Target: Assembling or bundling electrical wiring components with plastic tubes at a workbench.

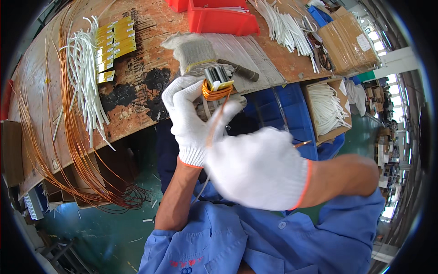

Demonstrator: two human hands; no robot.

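Copper coil [215,93] is by the counter [150,41] edge, pinched in the left hand [186,109], dark bars pointing roughly away. Wire [219,119] drops toward the right hand [258,166], lower right, blurry but looks curled round it.

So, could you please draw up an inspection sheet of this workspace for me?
Surface: table of worn wood, with black patches.
Things in hand: coil of copper wire, with dark cylinders standing up from it.
Clutter: white tubes heaped at left, yellow cards beside them; red bin at the back.
Hands: both gloved; left hand holds the coil; right hand is blurred, its grip unclear.
Cables: copper wires droop over the table's near edge; power cables cannot be made out.
Surroundings: carton and open box at right; green floor with scraps.
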